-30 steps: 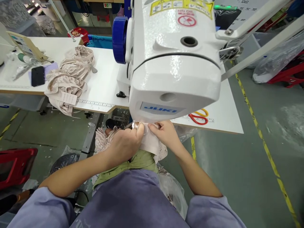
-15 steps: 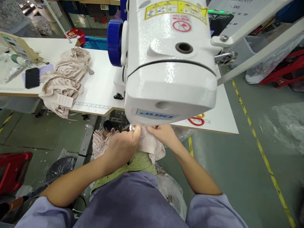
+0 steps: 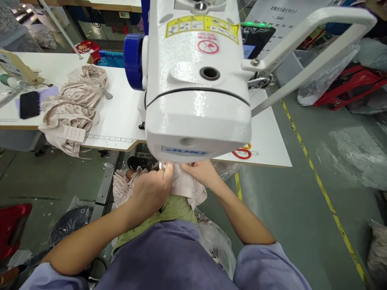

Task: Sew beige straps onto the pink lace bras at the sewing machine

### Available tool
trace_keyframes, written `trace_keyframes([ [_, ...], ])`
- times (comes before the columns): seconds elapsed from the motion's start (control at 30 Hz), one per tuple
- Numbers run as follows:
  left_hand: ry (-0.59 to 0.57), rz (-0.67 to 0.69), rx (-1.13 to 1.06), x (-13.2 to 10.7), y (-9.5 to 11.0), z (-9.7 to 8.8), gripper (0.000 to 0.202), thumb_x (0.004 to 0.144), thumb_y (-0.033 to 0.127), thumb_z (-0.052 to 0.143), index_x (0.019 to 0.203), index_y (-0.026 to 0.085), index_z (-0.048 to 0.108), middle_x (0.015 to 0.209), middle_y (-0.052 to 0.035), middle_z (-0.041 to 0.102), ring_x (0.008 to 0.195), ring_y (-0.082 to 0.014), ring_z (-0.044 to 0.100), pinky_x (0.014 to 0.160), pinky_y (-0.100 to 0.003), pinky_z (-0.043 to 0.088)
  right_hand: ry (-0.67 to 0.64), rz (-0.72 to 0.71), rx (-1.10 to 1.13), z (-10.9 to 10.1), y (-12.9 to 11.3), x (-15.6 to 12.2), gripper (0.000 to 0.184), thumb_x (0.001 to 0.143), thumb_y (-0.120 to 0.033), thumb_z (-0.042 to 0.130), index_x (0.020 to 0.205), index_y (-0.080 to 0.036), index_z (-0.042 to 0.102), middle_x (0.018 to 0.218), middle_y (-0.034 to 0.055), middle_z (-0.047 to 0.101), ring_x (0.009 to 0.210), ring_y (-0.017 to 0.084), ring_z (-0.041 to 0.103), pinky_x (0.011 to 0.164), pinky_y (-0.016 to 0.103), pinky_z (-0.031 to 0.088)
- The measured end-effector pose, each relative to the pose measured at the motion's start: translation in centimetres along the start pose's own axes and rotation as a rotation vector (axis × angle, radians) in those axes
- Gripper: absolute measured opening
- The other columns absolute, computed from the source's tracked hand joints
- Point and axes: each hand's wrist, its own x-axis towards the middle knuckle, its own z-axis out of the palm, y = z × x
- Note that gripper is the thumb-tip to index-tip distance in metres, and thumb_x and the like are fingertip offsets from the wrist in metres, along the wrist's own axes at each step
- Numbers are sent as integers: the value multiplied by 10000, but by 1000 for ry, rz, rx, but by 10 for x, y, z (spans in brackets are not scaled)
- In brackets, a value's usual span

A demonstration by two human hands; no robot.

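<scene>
A beige lace bra (image 3: 183,185) hangs below the head of a white sewing machine (image 3: 198,121), over my lap. My left hand (image 3: 151,189) is closed on its left part, thumb and index finger pinching the cloth close under the machine head. A small shiny metal piece shows at those fingertips; I cannot make out what it is. From the other side my right hand (image 3: 201,173) pinches the bra's smooth panel, its fingertips partly hidden beneath the machine. Needle and presser foot are out of sight behind the machine head.
On the white table (image 3: 117,108) at left lies a pile of beige lace bras (image 3: 72,108) with straps and a paper tag. Beyond it is a black phone (image 3: 29,105). Red-handled scissors (image 3: 242,153) lie right of the machine. A blue handwheel (image 3: 133,61) juts out left.
The view has shifted slightly, so the machine and table sit further left. Both hands keep their hold on the bra under the machine head, with little visible movement.
</scene>
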Motion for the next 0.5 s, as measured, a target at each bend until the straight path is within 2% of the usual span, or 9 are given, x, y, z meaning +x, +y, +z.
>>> trace_keyframes([
  [0.17, -27, -12, 61, 1, 8, 3, 371, 910, 106, 475, 1273, 61, 537, 638, -33, 645, 518, -173, 615, 434, -293, 308, -19, 6, 7, -1, 6, 0, 177, 813, -270, 568, 853, -250, 739, 882, 23, 729, 921, 251, 678, 846, 400, 577],
  [0.27, 16, 13, 104, 0, 11, 6, 406, 904, 108, 489, 1300, 31, 525, 629, -28, 645, 506, -173, 614, 431, -295, 314, -9, 20, 10, -2, 11, -1, 192, 811, -276, 575, 896, -247, 745, 882, 28, 733, 929, 258, 684, 853, 413, 579],
  [0.37, 32, 41, 95, -2, 10, 7, 425, 898, 108, 506, 1312, 9, 524, 660, -41, 663, 511, -179, 621, 430, -299, 321, 4, 2, 40, 0, 14, -2, 204, 822, -290, 585, 939, -251, 748, 912, 31, 741, 948, 253, 690, 865, 413, 578],
  [0.5, -27, -5, 72, -5, 4, 6, 414, 909, 102, 492, 1311, 14, 534, 649, -46, 658, 512, -179, 620, 435, -288, 327, 42, -26, 35, 5, 13, -5, 168, 827, -308, 609, 906, -261, 750, 887, 26, 744, 917, 237, 697, 837, 392, 582],
])
